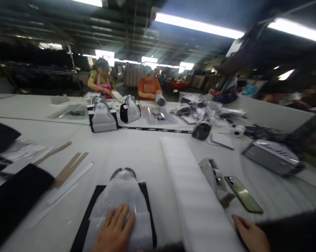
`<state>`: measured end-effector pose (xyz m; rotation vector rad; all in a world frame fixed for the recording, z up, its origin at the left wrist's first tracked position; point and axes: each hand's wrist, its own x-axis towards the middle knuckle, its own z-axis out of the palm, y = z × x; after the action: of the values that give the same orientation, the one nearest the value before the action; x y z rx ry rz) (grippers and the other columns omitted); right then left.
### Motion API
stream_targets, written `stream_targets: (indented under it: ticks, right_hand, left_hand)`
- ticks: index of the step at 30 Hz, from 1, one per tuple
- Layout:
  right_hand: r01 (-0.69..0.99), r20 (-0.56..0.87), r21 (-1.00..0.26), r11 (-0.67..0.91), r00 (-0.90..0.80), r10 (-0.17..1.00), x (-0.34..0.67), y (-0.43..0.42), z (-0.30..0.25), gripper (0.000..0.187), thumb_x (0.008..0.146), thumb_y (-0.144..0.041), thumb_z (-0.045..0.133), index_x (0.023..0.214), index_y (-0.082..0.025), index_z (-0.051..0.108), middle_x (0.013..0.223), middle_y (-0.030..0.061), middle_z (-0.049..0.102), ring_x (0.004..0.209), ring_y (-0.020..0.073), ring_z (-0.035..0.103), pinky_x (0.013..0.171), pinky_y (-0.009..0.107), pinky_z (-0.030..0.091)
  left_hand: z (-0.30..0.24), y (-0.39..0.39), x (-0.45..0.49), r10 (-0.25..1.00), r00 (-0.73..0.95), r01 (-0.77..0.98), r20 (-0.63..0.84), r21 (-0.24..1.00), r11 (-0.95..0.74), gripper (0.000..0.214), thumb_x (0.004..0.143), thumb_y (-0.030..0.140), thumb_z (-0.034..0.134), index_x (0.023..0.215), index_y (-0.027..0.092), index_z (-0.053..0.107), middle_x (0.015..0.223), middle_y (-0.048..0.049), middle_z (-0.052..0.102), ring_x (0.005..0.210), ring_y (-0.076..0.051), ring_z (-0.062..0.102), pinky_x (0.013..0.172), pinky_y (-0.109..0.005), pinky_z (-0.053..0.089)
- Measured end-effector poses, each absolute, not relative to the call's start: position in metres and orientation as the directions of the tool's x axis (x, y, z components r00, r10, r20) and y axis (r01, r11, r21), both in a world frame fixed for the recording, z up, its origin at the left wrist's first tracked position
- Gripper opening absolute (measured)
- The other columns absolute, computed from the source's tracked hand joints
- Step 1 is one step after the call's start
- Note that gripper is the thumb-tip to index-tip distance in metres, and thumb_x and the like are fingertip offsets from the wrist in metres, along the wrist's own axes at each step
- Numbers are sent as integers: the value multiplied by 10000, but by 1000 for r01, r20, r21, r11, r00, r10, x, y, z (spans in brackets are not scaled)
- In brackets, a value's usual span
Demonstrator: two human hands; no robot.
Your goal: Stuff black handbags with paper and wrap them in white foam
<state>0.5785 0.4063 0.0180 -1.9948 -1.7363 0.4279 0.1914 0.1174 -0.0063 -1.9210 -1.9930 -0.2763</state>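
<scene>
My left hand (115, 229) lies flat, fingers spread, on a handbag (121, 196) covered in white wrapping. Black panels show along the bag's sides, and its dark handles stand out at the top. Over at the right edge of a long white foam sheet (192, 185) is my right hand (251, 233), with its fingers pressed together and partly hidden. What they hold, if anything, cannot be made out. Just beyond that hand are a grey tape dispenser (213, 175) and a phone (243, 194) in a greenish case.
Brown card strips (71, 168) and black panels (24, 196) lie at left. Farther back stand two wrapped bags (102, 117), near a black printed ribbon (155, 130). Plastic-wrapped items (201, 127) and a grey box-shaped bag (273, 157) occupy the right. Two people work across the table.
</scene>
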Motion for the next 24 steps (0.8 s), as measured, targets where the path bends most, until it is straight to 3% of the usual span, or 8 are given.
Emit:
stream_targets:
  ticks: [2, 4, 6, 9, 12, 15, 19, 24]
  right_hand:
    - [785, 9, -620, 14, -11, 1000, 547, 400, 39, 239, 571, -488, 580, 581, -278, 696, 675, 79, 711, 737, 329, 670, 652, 400, 519]
    - [683, -22, -694, 229, -338, 941, 498, 388, 69, 325, 623, -534, 613, 726, -248, 726, 753, 62, 718, 761, 287, 656, 713, 370, 513]
    - [527, -59, -738, 421, -672, 738, 441, 370, 102, 305, 733, -511, 592, 754, -236, 722, 785, 47, 711, 770, 234, 635, 733, 321, 492]
    - [270, -98, -788, 553, -942, 321, 363, 342, 139, 247, 821, -416, 571, 768, -235, 730, 760, 18, 689, 717, 169, 603, 689, 259, 461]
    - [73, -147, -797, 600, -986, -76, 303, 326, 145, 158, 801, -338, 617, 782, -251, 748, 710, -18, 671, 654, 126, 571, 644, 219, 420]
    - [-29, -232, -730, 683, -929, -287, 261, 322, 130, 112, 711, -191, 675, 690, -281, 739, 602, -71, 643, 562, 94, 516, 600, 205, 367]
    - [-91, -324, -565, 820, -890, -322, 225, 315, 104, 219, 552, -78, 730, 489, -276, 662, 410, -109, 515, 453, 80, 402, 589, 234, 326]
    - [-186, -254, -404, 896, -918, -305, 205, 302, 80, 358, 444, -24, 771, 326, -200, 482, 277, -91, 316, 433, 96, 399, 689, 287, 365]
  left_hand:
    - [5, 114, 191, 956, -63, 997, 287, -22, 72, 762, 695, 711, 531, 1282, 228, 487, 1335, -121, 540, 1233, -296, 492, 1004, -473, 411]
    - [15, 113, 193, 970, -118, 993, 215, 49, 110, 798, 696, 709, 529, 1303, 196, 451, 1377, -128, 496, 1278, -297, 442, 1049, -491, 367]
    - [21, 113, 195, 973, -148, 986, 178, 99, 133, 788, 695, 679, 557, 1292, 176, 450, 1387, -134, 482, 1296, -293, 420, 1076, -491, 336]
    - [24, 113, 197, 970, -177, 977, 164, 151, 153, 781, 671, 652, 602, 1256, 154, 466, 1393, -149, 471, 1299, -296, 414, 1094, -487, 312]
    - [25, 113, 198, 965, -197, 968, 173, 192, 163, 772, 650, 635, 631, 1225, 144, 479, 1395, -161, 463, 1300, -303, 412, 1104, -489, 296]
    - [27, 113, 199, 961, -211, 957, 180, 238, 165, 776, 643, 649, 631, 1213, 140, 490, 1384, -163, 475, 1298, -309, 413, 1102, -489, 297]
    - [26, 115, 198, 948, -255, 932, 190, 311, 188, 775, 646, 694, 602, 1184, 142, 523, 1360, -170, 497, 1297, -317, 412, 1094, -504, 302]
    - [20, 115, 192, 962, -192, 951, 192, 278, 135, 877, 655, 715, 577, 1344, 202, 395, 1408, -167, 442, 1299, -336, 408, 1054, -522, 351]
